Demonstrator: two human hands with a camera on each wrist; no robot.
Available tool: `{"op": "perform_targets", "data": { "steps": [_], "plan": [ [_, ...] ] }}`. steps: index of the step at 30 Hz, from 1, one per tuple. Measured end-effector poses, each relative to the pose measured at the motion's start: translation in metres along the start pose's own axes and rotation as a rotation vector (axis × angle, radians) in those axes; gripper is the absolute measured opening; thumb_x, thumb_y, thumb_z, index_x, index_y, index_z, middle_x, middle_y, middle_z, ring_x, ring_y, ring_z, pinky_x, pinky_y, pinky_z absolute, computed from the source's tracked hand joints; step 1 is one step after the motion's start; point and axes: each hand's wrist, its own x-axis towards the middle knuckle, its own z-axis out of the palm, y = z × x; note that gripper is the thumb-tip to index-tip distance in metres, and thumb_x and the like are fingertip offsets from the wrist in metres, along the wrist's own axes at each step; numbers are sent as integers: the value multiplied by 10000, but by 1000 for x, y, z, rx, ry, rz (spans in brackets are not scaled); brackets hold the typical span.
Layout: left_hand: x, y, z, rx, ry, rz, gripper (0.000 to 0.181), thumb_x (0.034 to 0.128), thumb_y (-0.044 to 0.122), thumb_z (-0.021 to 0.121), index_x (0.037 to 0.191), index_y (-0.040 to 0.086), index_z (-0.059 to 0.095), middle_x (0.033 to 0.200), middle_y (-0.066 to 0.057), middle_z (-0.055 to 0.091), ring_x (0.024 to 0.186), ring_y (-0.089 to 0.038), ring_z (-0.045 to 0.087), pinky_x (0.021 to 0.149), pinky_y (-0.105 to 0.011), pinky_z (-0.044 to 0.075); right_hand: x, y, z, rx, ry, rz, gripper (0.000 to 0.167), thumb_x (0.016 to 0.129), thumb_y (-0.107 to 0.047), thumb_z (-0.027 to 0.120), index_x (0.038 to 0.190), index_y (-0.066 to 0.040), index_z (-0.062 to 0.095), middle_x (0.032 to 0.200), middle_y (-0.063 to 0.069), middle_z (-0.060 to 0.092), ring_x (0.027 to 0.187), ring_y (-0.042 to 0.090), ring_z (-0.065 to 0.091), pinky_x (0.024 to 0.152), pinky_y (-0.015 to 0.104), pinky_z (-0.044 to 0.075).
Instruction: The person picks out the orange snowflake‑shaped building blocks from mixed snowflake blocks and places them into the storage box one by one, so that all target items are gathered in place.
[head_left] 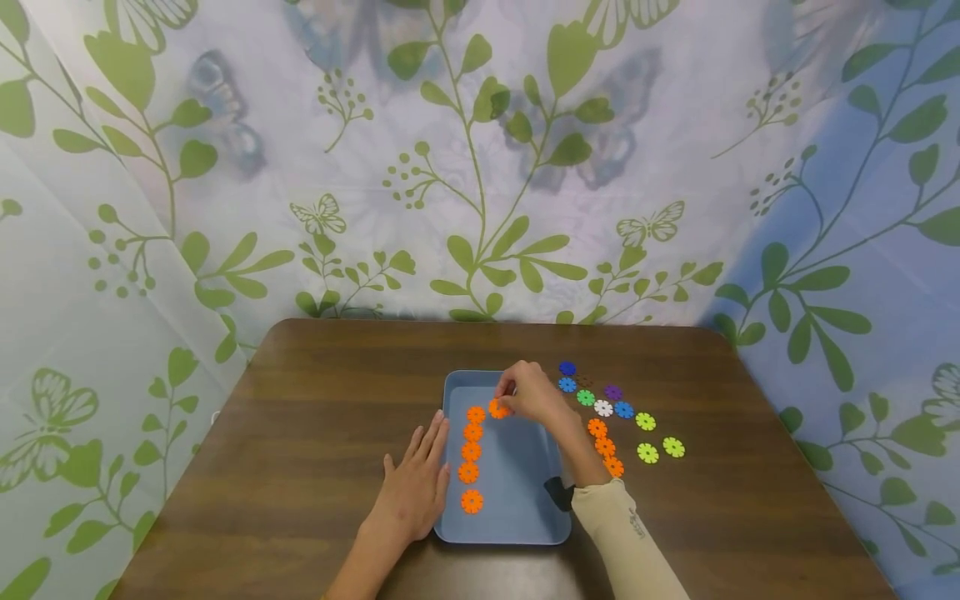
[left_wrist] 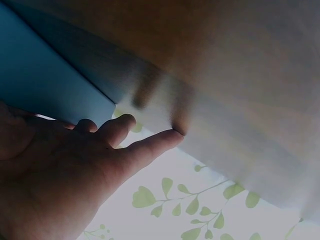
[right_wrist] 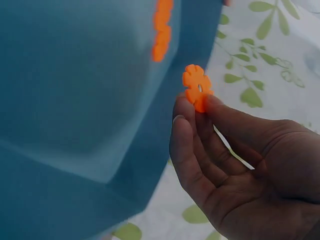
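My right hand [head_left: 531,393] pinches an orange notched plastic disc [right_wrist: 196,86] between thumb and fingers, over the far part of the blue-grey tray [head_left: 517,500]. Down the tray's left side runs a column of several orange discs [head_left: 470,451], the nearest one [head_left: 472,502] set a little apart. With its fingers straight, my left hand [head_left: 411,492] rests on the table against the tray's left edge. In the left wrist view that hand [left_wrist: 95,160] shows with its fingers extended beside the tray's wall [left_wrist: 55,70].
Right of the tray, several more discs lie on the brown wooden table [head_left: 315,433]: orange ones [head_left: 604,447], yellow-green ones [head_left: 647,453], a white one [head_left: 603,408], a green one [head_left: 585,397], plus blue [head_left: 567,367], purple [head_left: 613,392] and brown. A leaf-patterned cloth [head_left: 480,208] hangs behind.
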Motion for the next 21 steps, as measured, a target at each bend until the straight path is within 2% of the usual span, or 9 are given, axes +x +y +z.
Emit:
{"op": "perform_targets", "data": {
  "steps": [8,15,21],
  "plan": [
    [1,-1,1,6,-6,1,626,1150,250,497,1711,76,281,1804,-64,210,1599,-418,325,1058,-882,322,10,13,15,-25,-6,90,163,928,92,759,821,-29,780,748,53,730,584,163,640,588,302,548],
    [2,-2,1,8,-16,1,623,1158,246,478,1717,76,262,1806,-70,199,1605,-412,315,1059,-877,328,15,17,19,-75,-34,101,200,896,152,725,847,-26,803,861,70,759,662,184,656,587,293,547],
    [2,-4,2,2,-13,4,627,1153,240,482,1716,74,260,1808,-72,189,1604,-423,312,1059,-881,324,19,17,21,-141,-22,118,158,900,86,782,841,-57,810,856,35,759,691,183,663,637,326,585]
  ]
}}
